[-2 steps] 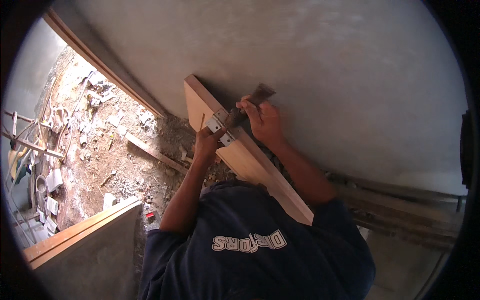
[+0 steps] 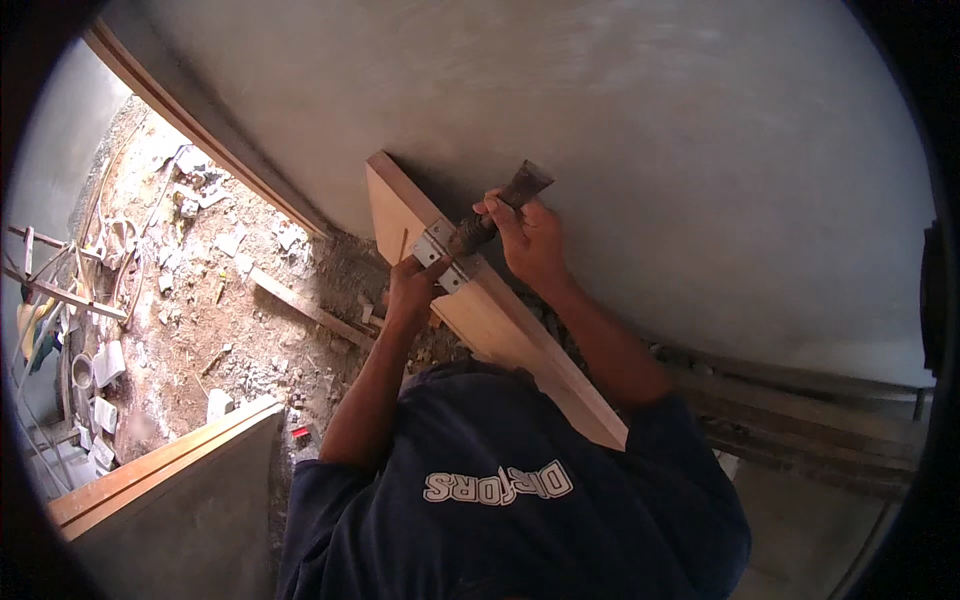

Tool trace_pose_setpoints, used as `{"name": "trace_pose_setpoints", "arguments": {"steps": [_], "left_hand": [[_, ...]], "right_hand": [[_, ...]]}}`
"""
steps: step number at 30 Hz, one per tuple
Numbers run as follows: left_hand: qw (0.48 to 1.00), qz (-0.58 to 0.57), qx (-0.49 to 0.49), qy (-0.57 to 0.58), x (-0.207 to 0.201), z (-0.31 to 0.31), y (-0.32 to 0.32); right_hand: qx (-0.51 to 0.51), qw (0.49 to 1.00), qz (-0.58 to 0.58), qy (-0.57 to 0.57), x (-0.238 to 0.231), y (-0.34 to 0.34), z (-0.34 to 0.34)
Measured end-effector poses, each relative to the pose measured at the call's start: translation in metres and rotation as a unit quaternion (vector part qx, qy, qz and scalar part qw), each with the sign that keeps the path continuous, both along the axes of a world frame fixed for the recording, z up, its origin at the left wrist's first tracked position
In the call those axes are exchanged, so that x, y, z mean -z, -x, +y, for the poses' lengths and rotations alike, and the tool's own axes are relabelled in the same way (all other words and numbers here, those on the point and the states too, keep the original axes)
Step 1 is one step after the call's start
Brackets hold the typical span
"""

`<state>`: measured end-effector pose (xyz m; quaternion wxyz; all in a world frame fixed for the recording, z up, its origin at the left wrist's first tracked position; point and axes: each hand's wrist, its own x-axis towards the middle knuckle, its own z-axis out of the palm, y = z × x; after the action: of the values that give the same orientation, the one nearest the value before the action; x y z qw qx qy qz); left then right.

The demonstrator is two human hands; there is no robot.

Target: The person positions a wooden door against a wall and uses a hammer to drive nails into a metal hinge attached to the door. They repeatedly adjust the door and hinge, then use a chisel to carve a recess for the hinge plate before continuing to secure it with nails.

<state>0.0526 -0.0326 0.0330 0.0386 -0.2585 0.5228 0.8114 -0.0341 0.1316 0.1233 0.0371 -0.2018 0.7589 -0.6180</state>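
A metal hinge (image 2: 432, 250) lies on the narrow edge of a pale wooden door or plank (image 2: 530, 335), which stands on edge and slants across the middle. My left hand (image 2: 408, 292) is closed at the hinge, thumb and fingers pressing it against the wood. A thin brown stick, perhaps a pencil (image 2: 404, 245), juts up beside those fingers. In my right hand (image 2: 535, 240) is a dark chisel-like tool (image 2: 525, 184), its flared flat end pointing up and away. The tool's rounded end (image 2: 470, 237) meets the hinge or hovers just over it; which one, I cannot tell.
A grey plastered wall (image 2: 720, 200) rises beyond the wood. Rubble covers the ground (image 2: 220, 320) at left, with a loose wooden strip (image 2: 308, 308) on it. A wood-topped low wall (image 2: 165, 465) stands at lower left, and stacked boards (image 2: 800, 415) lie at right.
The tool in my right hand has shifted very slightly and looks sharper now. My left hand and the hinge stay in place.
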Motion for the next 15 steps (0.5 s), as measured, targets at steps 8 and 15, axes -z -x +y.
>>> {"name": "trace_pose_setpoints", "arguments": {"steps": [8, 15], "left_hand": [[0.999, -0.035, 0.021, 0.03, -0.009, -0.001, 0.003], [0.999, 0.007, 0.031, -0.032, 0.013, -0.004, 0.003]], "right_hand": [[-0.003, 0.994, 0.044, -0.103, 0.017, 0.0, 0.015], [0.115, 0.979, 0.105, 0.133, -0.01, -0.013, 0.047]]}}
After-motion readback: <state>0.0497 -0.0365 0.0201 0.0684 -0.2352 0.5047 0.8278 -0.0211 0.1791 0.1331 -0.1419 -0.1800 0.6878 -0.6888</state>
